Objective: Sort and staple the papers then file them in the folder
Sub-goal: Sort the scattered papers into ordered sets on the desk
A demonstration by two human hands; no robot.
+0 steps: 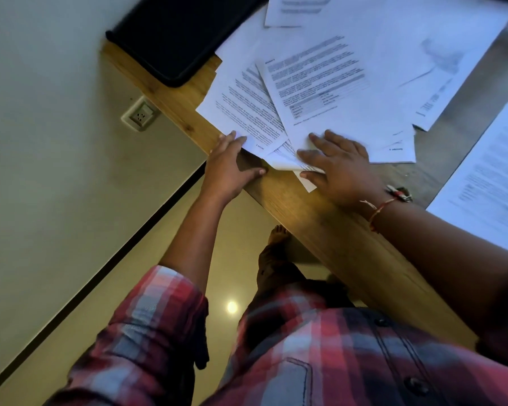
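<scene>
Several printed white papers (pixel 329 83) lie fanned and overlapping on the wooden table (pixel 320 224). My left hand (pixel 229 168) is at the table's edge; its fingers rest on the corner of the left sheet (pixel 247 112) and its thumb lies on the wood. My right hand (pixel 338 168) lies flat with spread fingers on the lower corners of the overlapping sheets. A dark folder (pixel 176 33) sits at the far left corner of the table. No stapler is in view.
Another printed sheet (pixel 487 177) lies apart at the right. More papers (pixel 299 10) reach the top of the view. The table edge runs diagonally; beyond it are floor, a wall with a socket (pixel 141 114), and my bare foot (pixel 276 244).
</scene>
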